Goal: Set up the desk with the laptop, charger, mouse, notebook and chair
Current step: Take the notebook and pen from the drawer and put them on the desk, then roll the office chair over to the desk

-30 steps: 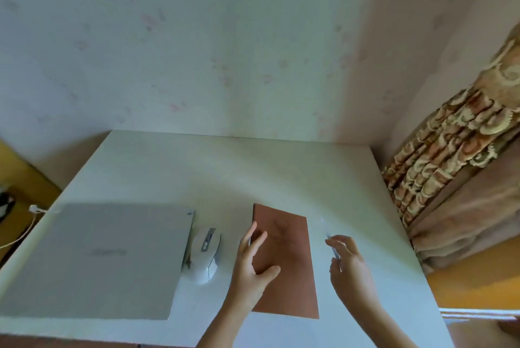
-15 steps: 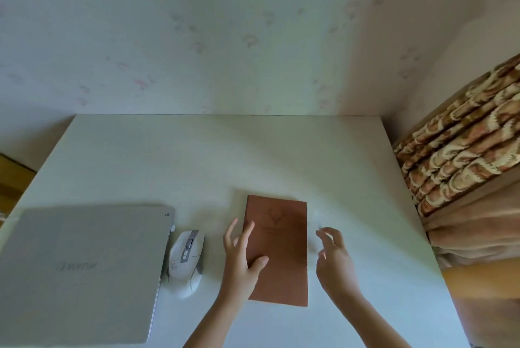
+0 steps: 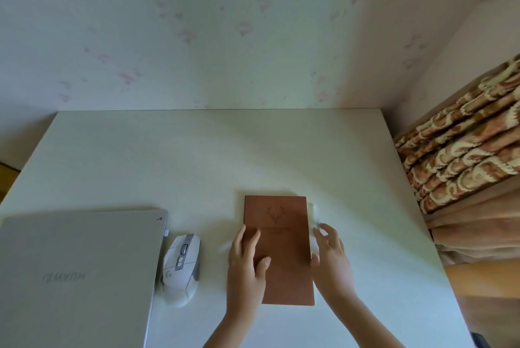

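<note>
A brown notebook (image 3: 284,238) with a deer emblem lies flat on the white desk (image 3: 213,156), near the front. My left hand (image 3: 246,266) rests on its left edge, fingers spread and thumb on the cover. My right hand (image 3: 330,257) hovers at its right edge, fingers apart, holding nothing. A closed silver laptop (image 3: 76,271) lies at the front left. A white mouse (image 3: 182,267) sits between laptop and notebook. A small white plug (image 3: 166,232) shows at the laptop's right side.
The desk stands against a pale patterned wall. A patterned curtain (image 3: 461,156) hangs just beyond the desk's right edge. Wooden floor (image 3: 484,280) shows at the lower right.
The notebook has been straightened from a slant to square with the desk edge. My right hand has moved from further right in to the notebook's right edge. The camera view has shifted.
</note>
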